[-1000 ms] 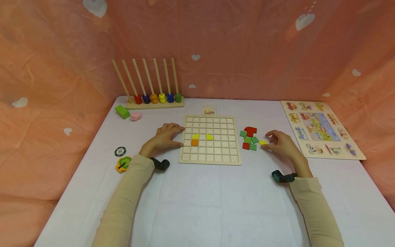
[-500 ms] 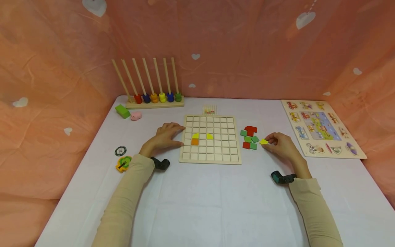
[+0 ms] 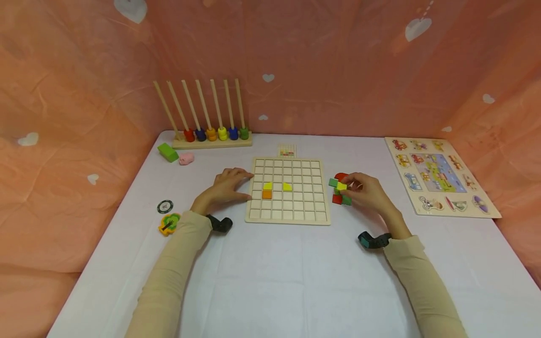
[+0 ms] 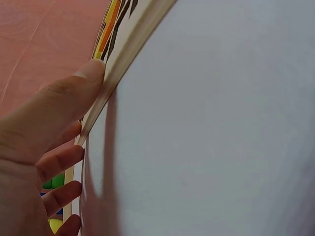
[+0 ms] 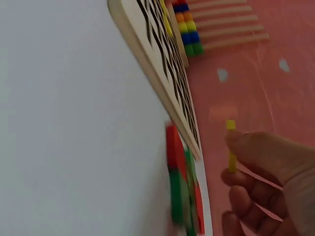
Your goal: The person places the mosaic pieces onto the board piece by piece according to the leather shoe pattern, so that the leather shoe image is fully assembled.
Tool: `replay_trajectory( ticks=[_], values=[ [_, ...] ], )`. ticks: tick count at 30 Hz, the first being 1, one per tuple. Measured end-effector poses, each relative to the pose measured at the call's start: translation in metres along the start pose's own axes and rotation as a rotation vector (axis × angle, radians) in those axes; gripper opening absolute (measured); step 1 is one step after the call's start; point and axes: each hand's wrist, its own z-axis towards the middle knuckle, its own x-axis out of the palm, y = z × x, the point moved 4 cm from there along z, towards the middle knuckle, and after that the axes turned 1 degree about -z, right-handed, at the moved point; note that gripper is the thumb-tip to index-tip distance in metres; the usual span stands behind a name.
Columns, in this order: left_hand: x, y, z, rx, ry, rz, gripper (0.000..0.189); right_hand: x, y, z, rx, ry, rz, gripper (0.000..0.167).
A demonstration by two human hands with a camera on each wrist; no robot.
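A wooden grid board [image 3: 302, 204] lies mid-table with two yellow pieces and an orange square tile [image 3: 267, 194] in its cells. At its left edge rests my left hand [image 3: 224, 188], thumb and fingers spread; in the left wrist view the thumb [image 4: 91, 73] touches the board's side. My right hand [image 3: 368, 191] pinches a yellow tile [image 3: 342, 187] between thumb and fingers, over the loose pieces right of the board. In the right wrist view that tile [image 5: 232, 163] is seen edge-on. Among the loose pieces are a green tile [image 3: 333, 182] and a red square tile [image 3: 336, 199], partly covered by the hand.
A small pattern card [image 3: 287, 150] lies behind the board. At back left stand a peg abacus [image 3: 211, 144], a green block [image 3: 167, 153] and a pink toy [image 3: 186, 159]. A round chip [image 3: 165, 207] and tree piece [image 3: 169, 224] lie left; a picture puzzle [image 3: 441, 178] lies right.
My right hand has pinched the yellow tile, lifted it and carried it left over the loose green and red pieces. The left hand has stayed at the board's edge.
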Motion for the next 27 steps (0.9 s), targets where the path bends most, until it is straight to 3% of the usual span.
replay_trajectory(
  ticks=[4, 8, 14, 22, 27],
  values=[
    [0.000, 0.000, -0.001, -0.002, -0.002, 0.000, 0.069, 0.024, 0.025, 0.013, -0.129, -0.011, 0.052, 0.025],
    [0.000, 0.001, -0.001, -0.005, -0.006, -0.008, 0.069, 0.052, 0.049, 0.023, -0.190, 0.044, 0.118, 0.022],
    [0.002, 0.000, 0.000, -0.009, 0.004, -0.009, 0.069, 0.084, 0.071, 0.036, -0.305, 0.073, 0.103, 0.020],
    [0.001, 0.000, -0.001, -0.001, -0.005, -0.002, 0.069, 0.105, 0.084, 0.043, -0.335, 0.044, 0.109, 0.013],
    [0.001, 0.000, -0.001, 0.006, -0.010, -0.004, 0.068, 0.113, 0.090, 0.043, -0.355, 0.035, 0.029, 0.010]
  ],
)
